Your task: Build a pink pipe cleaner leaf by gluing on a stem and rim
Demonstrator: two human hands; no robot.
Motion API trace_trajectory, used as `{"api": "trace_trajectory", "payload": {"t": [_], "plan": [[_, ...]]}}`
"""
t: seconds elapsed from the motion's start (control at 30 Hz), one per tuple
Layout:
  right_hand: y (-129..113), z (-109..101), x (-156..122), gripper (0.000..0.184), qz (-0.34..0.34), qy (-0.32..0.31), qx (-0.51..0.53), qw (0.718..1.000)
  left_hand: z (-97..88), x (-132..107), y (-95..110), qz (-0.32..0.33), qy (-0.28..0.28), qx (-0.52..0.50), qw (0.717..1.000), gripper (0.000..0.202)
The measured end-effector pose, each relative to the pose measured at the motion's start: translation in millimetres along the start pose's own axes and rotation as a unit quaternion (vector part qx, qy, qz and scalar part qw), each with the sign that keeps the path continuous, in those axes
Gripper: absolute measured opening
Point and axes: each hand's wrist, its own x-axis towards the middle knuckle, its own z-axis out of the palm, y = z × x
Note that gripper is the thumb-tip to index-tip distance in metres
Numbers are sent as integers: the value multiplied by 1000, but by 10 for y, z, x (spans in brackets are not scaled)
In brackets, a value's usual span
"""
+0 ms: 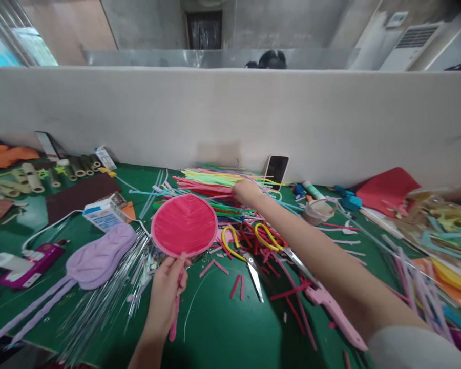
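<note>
My left hand (168, 284) is closed around the stem of a round, pink, leaf-like pipe-cleaner piece (184, 225), holding it upright above the table. The piece has a paler rim and vein-like lines. My right hand (248, 193) reaches across to the heap of coloured pipe cleaners (200, 182) at the back, its fingers closed at the heap's edge. What they pinch, if anything, is hidden. Under my right forearm lie yellow-handled scissors (249, 256), a second pair of scissors (299, 264) and a pink glue gun (336, 312). Short red and pink cuttings (236, 287) lie around them.
A purple leaf-like piece (100, 259) with two stems and a bundle of silvery wires (107, 302) lie left. Nearby are a purple power strip (33, 266) and a small box (103, 214). A phone (276, 170) leans against the white partition (215, 113).
</note>
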Motion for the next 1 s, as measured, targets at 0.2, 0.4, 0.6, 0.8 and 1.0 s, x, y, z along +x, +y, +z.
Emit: {"api": "trace_trajectory", "payload": {"t": [0.2,0.4,0.6,0.8,1.0], "plan": [[147,-811,-280,16,6,37,76,996,140,-7,42,-40,-67,30,997,35],[-341,-657,-769,31,-55,-40,487,871,470,-134,204,-82,-179,20,980,25],[-560,-235,-747,30,-75,-107,513,848,549,-261,279,-103,-229,13,968,23],[-570,-183,-715,26,-85,-110,515,846,577,-282,286,-97,-221,43,970,35],[-609,-169,-748,31,-90,-115,515,845,618,-299,296,-89,-222,59,969,42]]}}
